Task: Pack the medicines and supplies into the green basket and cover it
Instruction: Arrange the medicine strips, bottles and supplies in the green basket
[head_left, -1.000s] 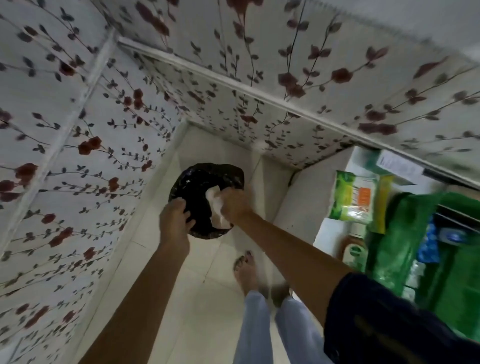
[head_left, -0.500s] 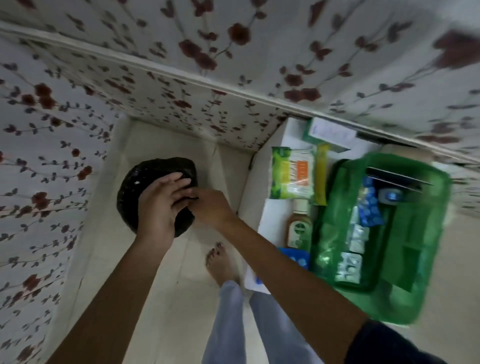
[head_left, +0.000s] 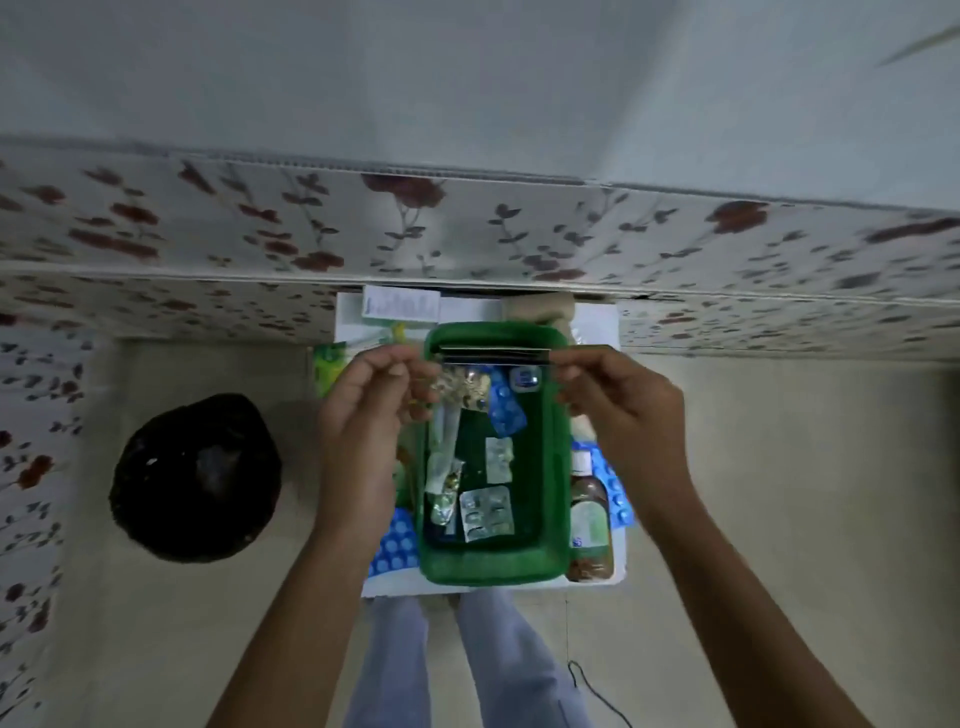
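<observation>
The green basket (head_left: 491, 564) stands on a small white table (head_left: 395, 587) right in front of me. Inside it lie several silver and blue blister packs (head_left: 485, 512) and foil sachets (head_left: 441, 470). A dark narrow strip (head_left: 493, 356) runs across the basket's far end. My left hand (head_left: 361, 431) pinches at the strip's left end and my right hand (head_left: 623, 415) pinches at its right end. A brown bottle with a green label (head_left: 589, 514) lies to the right of the basket. Blue blister sheets (head_left: 397, 543) stick out from under the basket's left side.
A bin lined with a black bag (head_left: 195, 478) stands on the floor to the left. A green packet (head_left: 330, 364), a white box (head_left: 400, 304) and a beige roll (head_left: 537, 306) sit at the table's far edge against the floral wall. A black cable (head_left: 597, 691) lies by my feet.
Both hands left the black bin bag and moved right, over the green basket. My view swung from the bin to the table, and the hands now pinch the dark strip.
</observation>
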